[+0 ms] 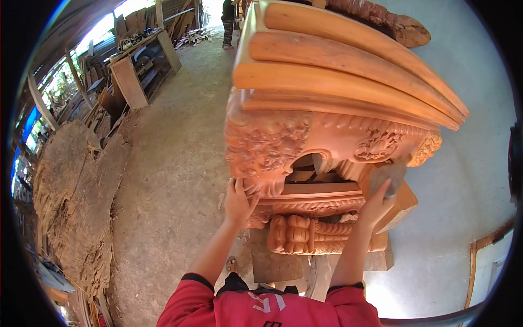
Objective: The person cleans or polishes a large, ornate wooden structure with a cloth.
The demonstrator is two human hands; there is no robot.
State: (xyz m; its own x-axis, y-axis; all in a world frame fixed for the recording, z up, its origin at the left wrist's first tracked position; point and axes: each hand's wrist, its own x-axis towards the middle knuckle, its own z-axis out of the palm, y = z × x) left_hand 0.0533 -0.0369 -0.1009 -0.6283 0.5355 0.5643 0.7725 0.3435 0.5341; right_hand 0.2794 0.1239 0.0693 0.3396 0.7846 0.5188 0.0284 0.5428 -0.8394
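A large carved wooden piece of furniture (338, 133), orange-brown, lies in front of me with its smooth ribbed slats (321, 52) at the top. Scrollwork and leaf carving cover its face. My left hand (239, 206) rests on the lower left carved corner, fingers and thumb apart. On the right, my right hand (379, 204) grips a piece of grey sandpaper (393, 177) against the carved edge. Behind that hand a plain wooden block (402, 204) juts out. Below sits another carved part (294, 234) with rounded, ridged shapes.
A wooden block (275, 266) stands under the carved parts. The pale blue wall (474, 109) is close on the right. To the left are a big rough wood slab (76, 201) and a cabinet (131, 84) with scrap wood. A person (227, 24) stands far back.
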